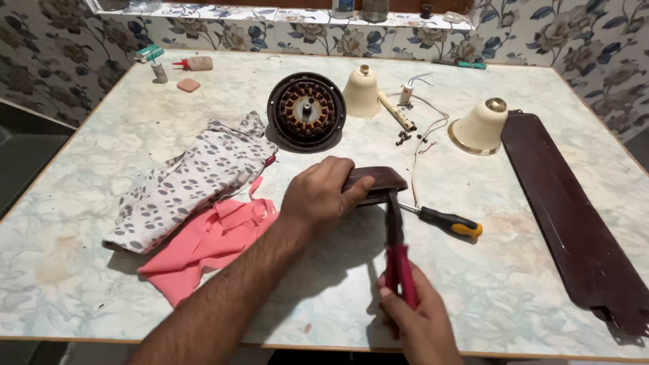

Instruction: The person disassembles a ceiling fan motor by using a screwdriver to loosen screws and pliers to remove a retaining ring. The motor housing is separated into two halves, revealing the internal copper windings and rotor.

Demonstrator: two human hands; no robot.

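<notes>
Currently, item one: left hand point(318, 196), fingers point(355, 186) clamped over the near end of a dark brown blade bracket point(380, 180) lying on the desk point(514, 270). Item two: right hand point(419, 318), fingers closed around the red handles of pliers point(395, 243), whose tip meets the bracket's edge just beside the left thumb. Item three: screwdriver point(443, 220), black and yellow handle, flat on the desk just right of the pliers. Item four: pink cloth point(209, 243) and spotted cloth point(196, 179), left of the left hand. Item five: fan motor point(305, 110), beyond the left fingers. Item six: two cream canopies point(362, 91) point(480, 125), beyond and to the right. Item seven: long brown blade point(574, 216), far right, well apart from both hands.
</notes>
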